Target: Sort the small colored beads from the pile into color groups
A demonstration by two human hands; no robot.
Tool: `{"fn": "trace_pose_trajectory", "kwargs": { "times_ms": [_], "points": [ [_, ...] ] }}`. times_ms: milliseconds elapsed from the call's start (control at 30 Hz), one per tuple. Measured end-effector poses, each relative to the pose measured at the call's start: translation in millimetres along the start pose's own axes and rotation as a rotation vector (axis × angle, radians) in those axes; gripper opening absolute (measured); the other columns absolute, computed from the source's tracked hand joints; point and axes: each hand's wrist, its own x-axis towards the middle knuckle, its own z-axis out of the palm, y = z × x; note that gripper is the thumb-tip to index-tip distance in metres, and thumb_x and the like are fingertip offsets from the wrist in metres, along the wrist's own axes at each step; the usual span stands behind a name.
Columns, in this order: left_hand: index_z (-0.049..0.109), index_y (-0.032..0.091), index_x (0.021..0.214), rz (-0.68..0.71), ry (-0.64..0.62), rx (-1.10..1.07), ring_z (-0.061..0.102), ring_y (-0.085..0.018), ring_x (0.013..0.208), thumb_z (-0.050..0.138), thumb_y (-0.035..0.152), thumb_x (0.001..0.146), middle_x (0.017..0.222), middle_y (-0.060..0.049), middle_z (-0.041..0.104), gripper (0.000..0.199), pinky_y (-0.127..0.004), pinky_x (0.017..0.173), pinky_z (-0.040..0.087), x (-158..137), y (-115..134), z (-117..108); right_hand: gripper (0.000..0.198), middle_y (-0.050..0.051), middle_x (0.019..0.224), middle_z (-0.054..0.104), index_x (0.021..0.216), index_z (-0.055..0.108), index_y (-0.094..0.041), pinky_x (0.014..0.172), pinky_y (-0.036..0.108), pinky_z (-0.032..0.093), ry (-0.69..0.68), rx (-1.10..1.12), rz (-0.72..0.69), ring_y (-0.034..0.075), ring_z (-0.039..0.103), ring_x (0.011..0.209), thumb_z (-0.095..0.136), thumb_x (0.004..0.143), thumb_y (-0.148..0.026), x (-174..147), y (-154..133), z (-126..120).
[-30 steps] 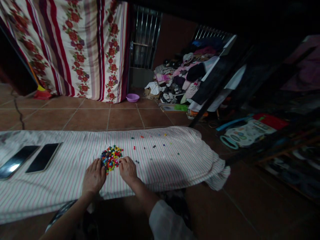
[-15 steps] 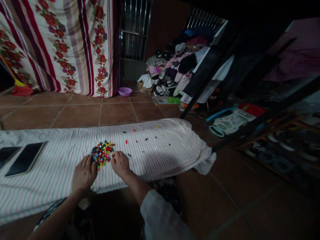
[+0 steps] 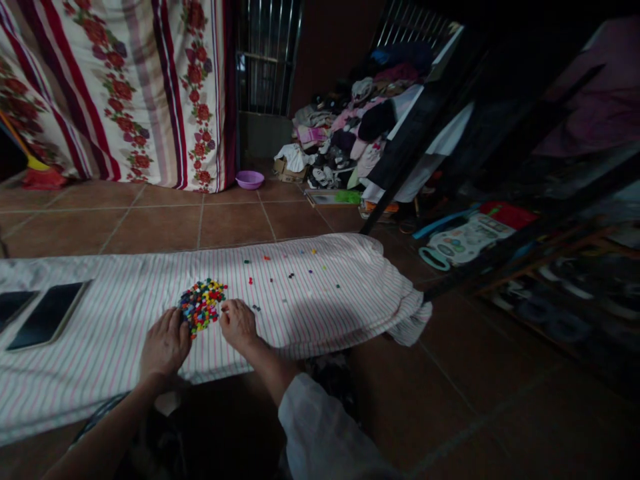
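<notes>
A heap of small colourful pieces (image 3: 203, 303), like beads or tiny bricks, lies on a striped cloth (image 3: 310, 320). At the heap's left edge rests my left hand (image 3: 165, 341), its fingers lying flat and touching the nearest pieces. My right hand (image 3: 239, 325) is at the right edge, with thumb and fingers curled together; what is between the fingertips is too small to make out. Beyond that hand, several single pieces are scattered to the right, among them a red piece (image 3: 251, 281) and a yellow piece (image 3: 314, 251).
Two dark-screened devices, one a tablet or phone (image 3: 49, 317), lie at the cloth's left. Past the cloth are a tiled floor (image 3: 160, 227), a purple basin (image 3: 249, 179), a flowered curtain (image 3: 165, 100) and a clothes pile (image 3: 345, 133). A toy panel (image 3: 465, 237) stands at right.
The view has shifted slightly. Both hands remain at the heap's edges in nearly the same poses, and the scattered pieces look unchanged.
</notes>
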Motion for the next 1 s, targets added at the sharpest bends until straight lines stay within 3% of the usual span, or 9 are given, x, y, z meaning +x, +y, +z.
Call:
{"fn": "trace_pose_trajectory", "kwargs": {
  "times_ms": [200,400,1000],
  "points": [
    [0.052,0.015,0.123,-0.039,-0.033,0.014,0.053,-0.032,0.124,0.034,0.03,0.089,0.122,-0.018,0.063,0.041,-0.049,0.101,0.042,0.2,2.2,-0.3,0.021,0.003,0.099,0.068,0.099,0.059,-0.022,0.089,0.028,0.046,0.039,-0.004,-0.021,0.018,0.061,0.098,0.051,0.084,-0.011,-0.8,0.9,2.8],
    [0.053,0.008,0.124,-0.063,-0.056,0.073,0.051,-0.032,0.126,0.029,0.033,0.093,0.127,-0.022,0.061,0.047,-0.047,0.102,0.042,0.9,2.0,2.9,0.023,0.003,0.099,0.067,0.099,0.06,-0.022,0.089,0.029,0.046,0.059,-0.002,-0.039,0.018,0.061,0.098,0.05,0.083,-0.008,-0.8,2.9,5.0],
    [0.055,0.014,0.124,-0.109,-0.105,-0.012,0.048,-0.032,0.13,0.038,0.032,0.089,0.128,-0.019,0.061,0.042,-0.049,0.103,0.04,2.8,7.0,-3.4,0.021,0.004,0.098,0.066,0.098,0.062,-0.023,0.089,0.029,0.047,0.05,-0.027,-0.049,0.018,0.061,0.097,0.05,0.085,-0.011,0.2,4.1,6.1]
  ]
}}
